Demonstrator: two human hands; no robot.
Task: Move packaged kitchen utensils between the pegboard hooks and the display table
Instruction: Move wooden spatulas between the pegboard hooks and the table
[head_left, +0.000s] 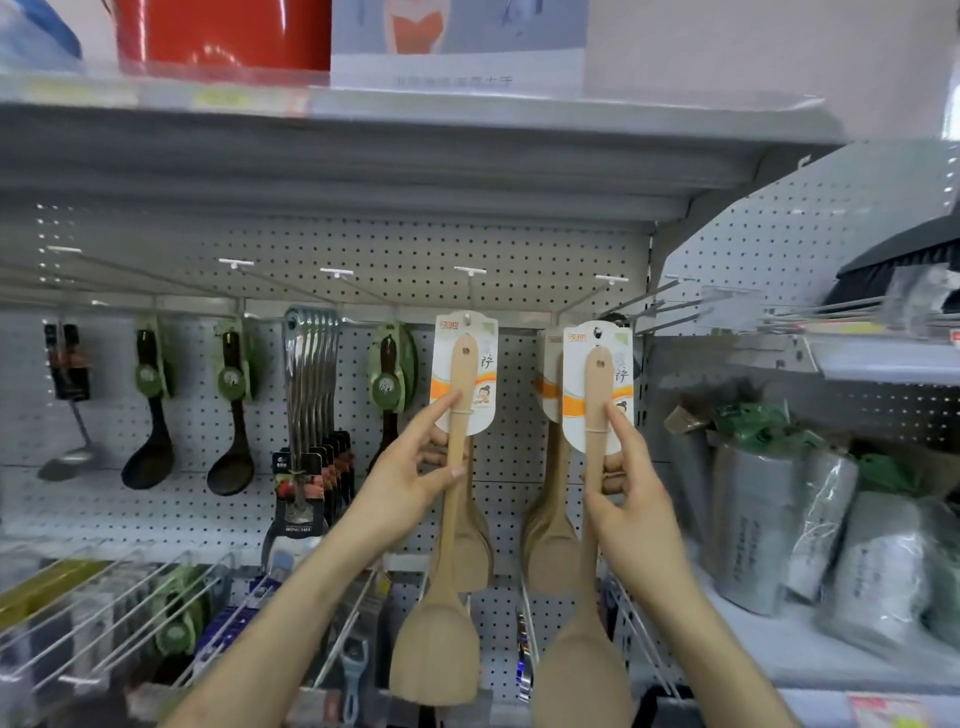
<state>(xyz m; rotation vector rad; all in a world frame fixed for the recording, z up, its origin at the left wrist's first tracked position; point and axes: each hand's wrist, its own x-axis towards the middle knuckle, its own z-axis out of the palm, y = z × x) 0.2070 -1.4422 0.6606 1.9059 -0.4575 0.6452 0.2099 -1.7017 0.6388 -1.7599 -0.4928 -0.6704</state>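
Two packaged wooden utensils are up at the pegboard (405, 244). My left hand (410, 467) pinches the handle of a wooden spatula (441, 639) whose white card sits at a hook (470, 291). My right hand (623, 478) grips the handle of a wooden spoon (582, 660), and its card top is level with the hook (608, 299) to the right. More wooden utensils (550, 525) hang behind both. I cannot tell whether either card hole is on its hook.
Black ladles (150, 447), a bunch of steel utensils (311, 384) and a steel ladle (67, 457) hang to the left. Wire hooks with packaged goods (171, 613) jut out below. Silver bagged packs (810, 525) stand on the right shelf. A shelf (415, 130) overhangs above.
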